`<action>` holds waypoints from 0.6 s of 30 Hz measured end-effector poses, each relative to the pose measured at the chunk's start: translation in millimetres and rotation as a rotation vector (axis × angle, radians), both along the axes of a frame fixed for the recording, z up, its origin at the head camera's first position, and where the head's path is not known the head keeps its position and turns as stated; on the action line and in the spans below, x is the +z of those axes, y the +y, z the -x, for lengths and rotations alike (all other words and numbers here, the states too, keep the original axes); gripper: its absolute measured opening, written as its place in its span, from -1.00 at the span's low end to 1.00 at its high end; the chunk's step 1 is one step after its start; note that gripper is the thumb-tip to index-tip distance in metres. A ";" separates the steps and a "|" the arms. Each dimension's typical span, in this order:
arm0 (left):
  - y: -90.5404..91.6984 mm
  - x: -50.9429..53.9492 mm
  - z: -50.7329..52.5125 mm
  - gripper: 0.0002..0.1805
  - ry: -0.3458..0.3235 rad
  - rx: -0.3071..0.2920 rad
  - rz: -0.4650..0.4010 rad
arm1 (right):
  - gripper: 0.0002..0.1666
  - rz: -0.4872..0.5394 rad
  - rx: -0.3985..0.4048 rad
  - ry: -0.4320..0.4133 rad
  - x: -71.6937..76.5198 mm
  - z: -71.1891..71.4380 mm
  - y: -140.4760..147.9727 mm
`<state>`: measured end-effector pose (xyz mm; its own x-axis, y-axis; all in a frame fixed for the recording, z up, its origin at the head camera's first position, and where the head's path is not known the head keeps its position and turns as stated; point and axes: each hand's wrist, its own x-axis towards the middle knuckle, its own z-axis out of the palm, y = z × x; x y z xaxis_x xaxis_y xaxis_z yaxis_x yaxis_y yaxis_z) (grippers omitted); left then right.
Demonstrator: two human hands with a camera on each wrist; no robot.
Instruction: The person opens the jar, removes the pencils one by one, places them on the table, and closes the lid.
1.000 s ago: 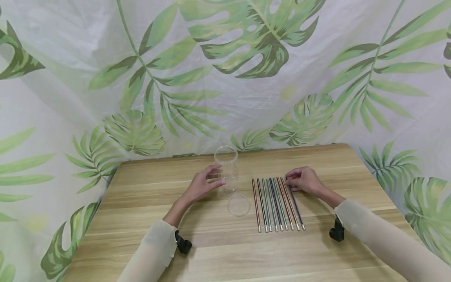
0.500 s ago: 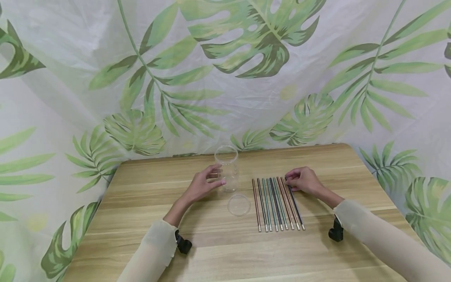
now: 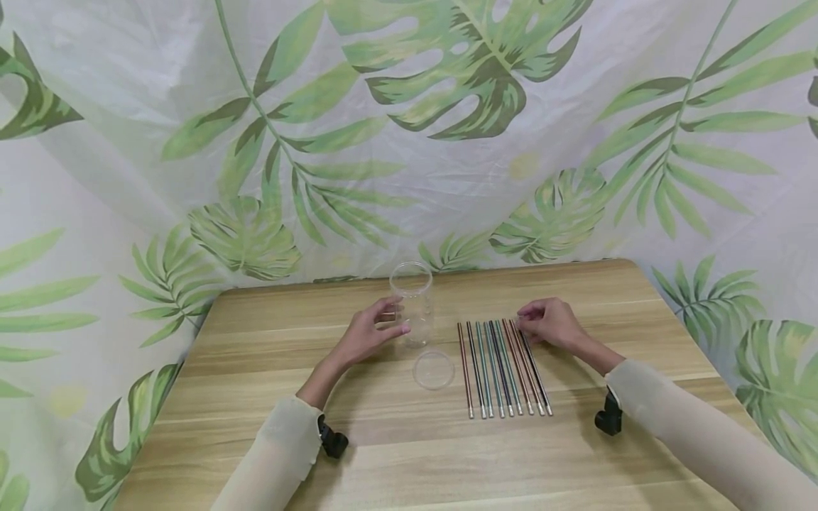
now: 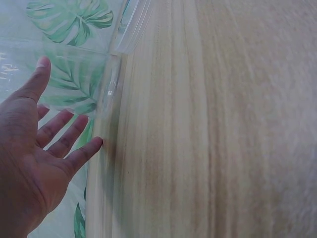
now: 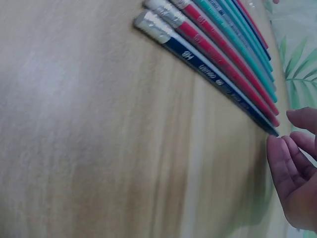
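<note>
In the head view my left hand [image 3: 367, 333] stands beside a tall, clear, open-topped plastic jar [image 3: 418, 309], thumb and fingers spread at its near left side. The left wrist view shows those fingers loosely extended, not curled round the jar [image 4: 81, 52]; contact is hard to tell. A clear round lid [image 3: 433, 370] lies before the jar. My right hand [image 3: 554, 323] is at the far end of the rightmost pencil, a dark blue one [image 5: 208, 72]. Its fingertips touch or nearly touch the point, with the thumb held apart. Red pencils [image 5: 198, 42] lie alongside.
Several red, teal and dark pencils [image 3: 464, 362] lie in a row on the wooden table [image 3: 396, 461], erasers toward me. A leaf-patterned cloth [image 3: 447, 184] hangs right behind the table's far edge. Each wrist carries a small black camera [image 3: 609, 419].
The dark blue pencil has shifted very slightly left, closer to the red pencil beside it. My right hand has barely moved; the left hand, jar and lid stay put.
</note>
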<state>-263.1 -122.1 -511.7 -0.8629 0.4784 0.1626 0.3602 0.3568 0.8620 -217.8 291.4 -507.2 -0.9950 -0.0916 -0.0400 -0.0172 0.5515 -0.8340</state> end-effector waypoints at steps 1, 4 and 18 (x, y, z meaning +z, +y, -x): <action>0.2 0.1 0.0 -0.24 -0.001 0.000 0.000 | -0.70 -0.027 0.002 0.025 1.3 0.7 -0.1; 0.8 1.1 -0.1 -0.24 -0.004 0.003 0.003 | -0.68 -0.092 0.011 0.080 7.3 1.5 -2.7; 0.4 -0.2 -0.2 -0.26 0.001 0.006 0.006 | -0.54 -0.158 0.255 0.204 19.9 -11.5 -46.2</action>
<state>-263.0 -121.8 -511.9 -0.8658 0.4740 0.1603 0.3584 0.3640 0.8597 -206.3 245.2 -487.3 -0.9299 -0.3464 0.1236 -0.3282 0.6302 -0.7037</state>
